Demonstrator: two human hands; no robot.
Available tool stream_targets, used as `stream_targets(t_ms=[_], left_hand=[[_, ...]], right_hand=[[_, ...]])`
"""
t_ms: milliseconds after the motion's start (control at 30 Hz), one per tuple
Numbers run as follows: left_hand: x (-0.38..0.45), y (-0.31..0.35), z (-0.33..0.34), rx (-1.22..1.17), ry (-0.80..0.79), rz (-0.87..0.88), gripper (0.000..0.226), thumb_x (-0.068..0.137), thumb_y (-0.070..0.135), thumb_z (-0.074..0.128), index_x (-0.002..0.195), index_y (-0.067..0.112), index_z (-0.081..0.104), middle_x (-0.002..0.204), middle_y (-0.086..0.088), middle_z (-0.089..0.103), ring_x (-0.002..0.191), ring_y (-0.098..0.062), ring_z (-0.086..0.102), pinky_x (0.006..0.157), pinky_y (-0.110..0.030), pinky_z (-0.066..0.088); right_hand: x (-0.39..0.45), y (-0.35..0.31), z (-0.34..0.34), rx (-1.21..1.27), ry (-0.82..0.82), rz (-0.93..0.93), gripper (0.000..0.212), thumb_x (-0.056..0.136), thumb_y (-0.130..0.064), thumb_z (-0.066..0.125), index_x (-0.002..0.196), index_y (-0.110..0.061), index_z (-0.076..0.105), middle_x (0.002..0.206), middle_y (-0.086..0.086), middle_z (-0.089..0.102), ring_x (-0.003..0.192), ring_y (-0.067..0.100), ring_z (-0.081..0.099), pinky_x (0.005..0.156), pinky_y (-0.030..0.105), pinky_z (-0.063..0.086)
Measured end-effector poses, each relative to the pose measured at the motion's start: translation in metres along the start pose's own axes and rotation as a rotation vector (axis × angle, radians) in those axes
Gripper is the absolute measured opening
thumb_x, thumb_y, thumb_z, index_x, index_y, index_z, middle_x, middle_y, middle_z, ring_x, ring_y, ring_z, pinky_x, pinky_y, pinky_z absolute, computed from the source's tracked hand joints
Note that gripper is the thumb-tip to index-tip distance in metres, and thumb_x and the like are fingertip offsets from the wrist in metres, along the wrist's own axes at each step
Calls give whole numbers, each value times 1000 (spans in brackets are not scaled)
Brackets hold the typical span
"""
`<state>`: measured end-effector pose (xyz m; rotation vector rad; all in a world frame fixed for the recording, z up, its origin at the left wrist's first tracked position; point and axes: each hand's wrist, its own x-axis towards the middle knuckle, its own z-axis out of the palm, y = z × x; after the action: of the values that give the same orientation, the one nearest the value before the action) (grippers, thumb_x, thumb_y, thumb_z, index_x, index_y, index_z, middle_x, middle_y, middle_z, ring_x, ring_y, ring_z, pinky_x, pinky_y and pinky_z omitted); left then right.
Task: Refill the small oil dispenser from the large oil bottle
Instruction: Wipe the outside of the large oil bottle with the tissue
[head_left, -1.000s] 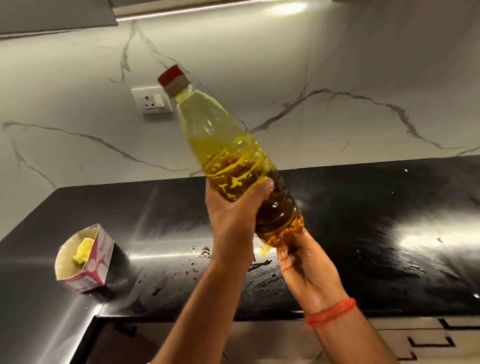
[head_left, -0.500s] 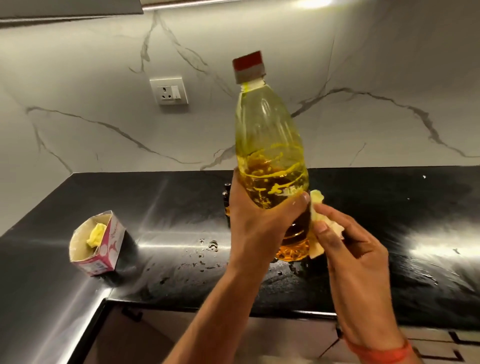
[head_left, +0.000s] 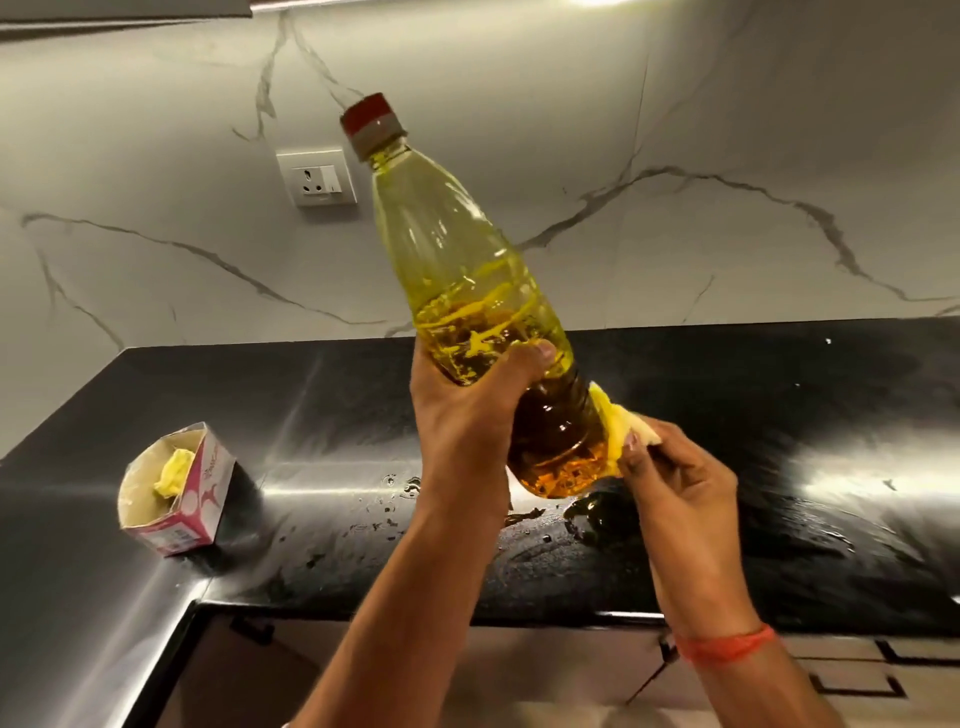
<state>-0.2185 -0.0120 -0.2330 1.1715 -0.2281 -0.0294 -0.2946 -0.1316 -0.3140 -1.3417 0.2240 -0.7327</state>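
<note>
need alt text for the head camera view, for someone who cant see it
A left hand grips a tilted, capped large oil bottle above a black countertop, while the right hand presses a yellow tissue to its base. An open carton sits at left.

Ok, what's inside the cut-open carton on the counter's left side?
The carton has its top cut away and holds a crumpled yellow wad, resting against the pale inner wall. The carton's floor beneath the wad is hidden from the head view.
</note>
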Motion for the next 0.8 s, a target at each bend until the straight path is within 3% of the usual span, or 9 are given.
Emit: stream_targets(t_ms=[100,167,233,367,500,667,800], left_hand=[[0,4,0,-47,5,-39,64,64,23,80,124,20,59,100,-2,73,97,-23,74,86,-47,62],[-2,6,4,-78,-2,-52,71,62,29,81,129,21,58,109,-7,71,107,-29,71,94,-58,57],[-3,9,9,-71,12,-28,67,64,24,80,127,24,58,104,-1,72,102,-24,73,93,-57,58],[4,12,8,-40,45,47,59,70,16,76,125,22,57,95,5,72,92,-18,75,85,-41,63],[3,11,-2,-6,45,22,65,68,19,76,129,21,55,95,8,73,89,-10,74,80,-31,62],[-13,-7,4,32,-47,-34,63,67,15,79,125,22,57,96,2,75,88,-16,76,74,-27,60],[-11,-12,2,1,-64,-42,55,73,12,74,125,10,55,93,-8,71,79,-22,73,70,-28,58]], right_hand=[[-3,7,4,168,-11,205,41,72,-46,83,98,-15,79,87,0,73,73,10,58,61,17,49],[-5,9,13,368,-45,402,10,77,-21,77,83,-13,77,74,0,70,64,10,56,53,17,49],[-9,5,25,480,-70,490,11,84,1,64,83,-8,71,67,3,68,57,10,59,49,17,51],[-18,0,31,589,-82,506,31,76,-1,61,108,-1,63,77,10,70,61,13,66,53,19,55],[-5,-11,8,527,57,337,33,72,-5,66,104,-12,68,89,6,74,74,11,70,63,18,57],[11,-31,13,-120,49,-94,18,92,-6,68,104,-17,76,98,3,75,96,19,71,81,33,59],[-16,-44,25,-338,-64,-351,27,95,-16,67,122,-13,71,119,1,66,112,19,66,89,29,56]])
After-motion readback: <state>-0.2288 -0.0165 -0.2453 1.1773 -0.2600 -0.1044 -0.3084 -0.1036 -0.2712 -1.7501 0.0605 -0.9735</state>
